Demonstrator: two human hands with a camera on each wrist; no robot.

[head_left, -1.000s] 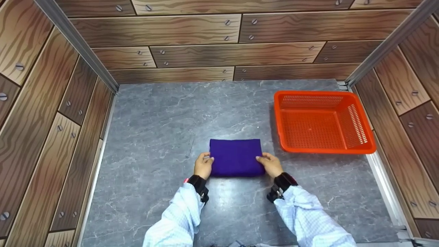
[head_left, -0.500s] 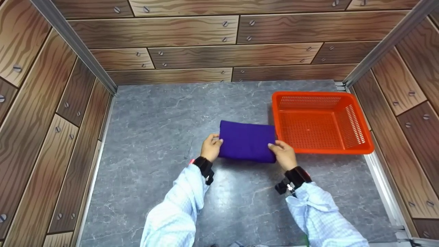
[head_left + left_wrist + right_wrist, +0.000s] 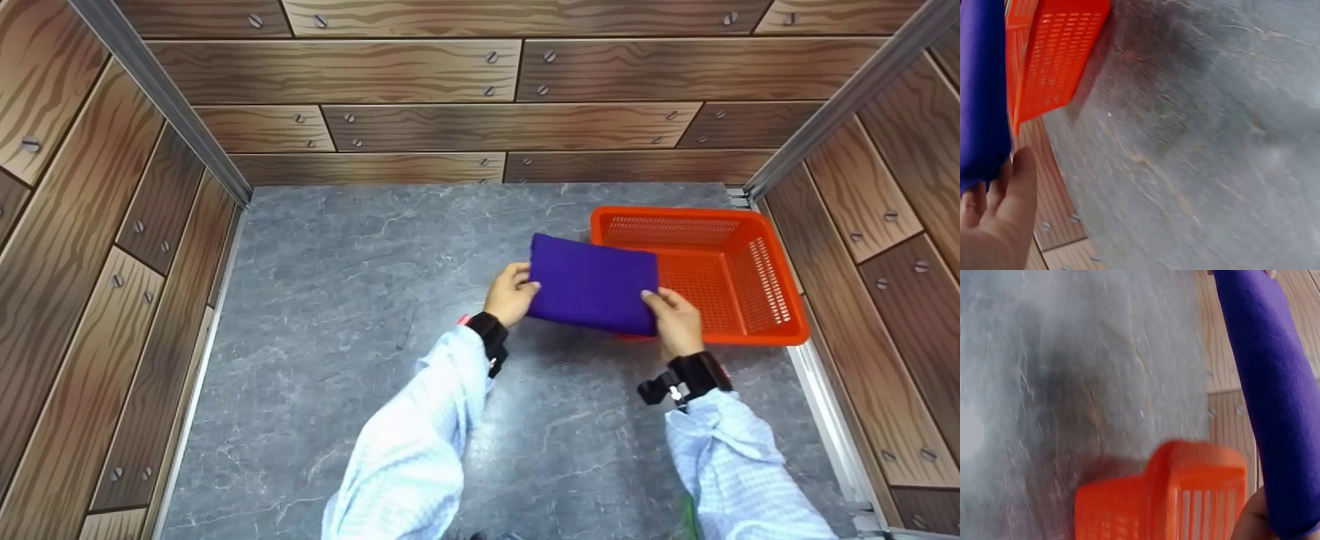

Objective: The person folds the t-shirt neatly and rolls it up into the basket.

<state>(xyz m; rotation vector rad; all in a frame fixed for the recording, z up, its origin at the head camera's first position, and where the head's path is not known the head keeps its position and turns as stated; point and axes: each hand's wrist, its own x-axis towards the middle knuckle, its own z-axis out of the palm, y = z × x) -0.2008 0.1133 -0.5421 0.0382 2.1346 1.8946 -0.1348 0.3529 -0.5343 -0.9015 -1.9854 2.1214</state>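
Note:
A folded purple cloth (image 3: 592, 285) is held up off the table, its right part over the left side of an orange plastic basket (image 3: 712, 292). My left hand (image 3: 513, 295) pinches the cloth's left edge, thumb on top. At the opposite edge my right hand (image 3: 677, 321) pinches it the same way. In the left wrist view the cloth (image 3: 982, 95) hangs beside the basket wall (image 3: 1061, 62), with the left hand (image 3: 1002, 219) under its end. The right wrist view shows the cloth's rounded fold (image 3: 1269, 394) above the basket's rim (image 3: 1202, 455); little of the right hand (image 3: 1253, 517) shows there.
The grey marbled tabletop (image 3: 360, 262) spreads left and in front of the basket. Wood-patterned panels (image 3: 420, 71) wall the back and both sides, with metal posts at the corners. A bit of something green (image 3: 690, 517) shows by the right sleeve.
Both hands have lifted the purple cloth from the table and carried it right and away from the body, to the basket's left side. The cloth has tilted slightly. The basket has stayed put.

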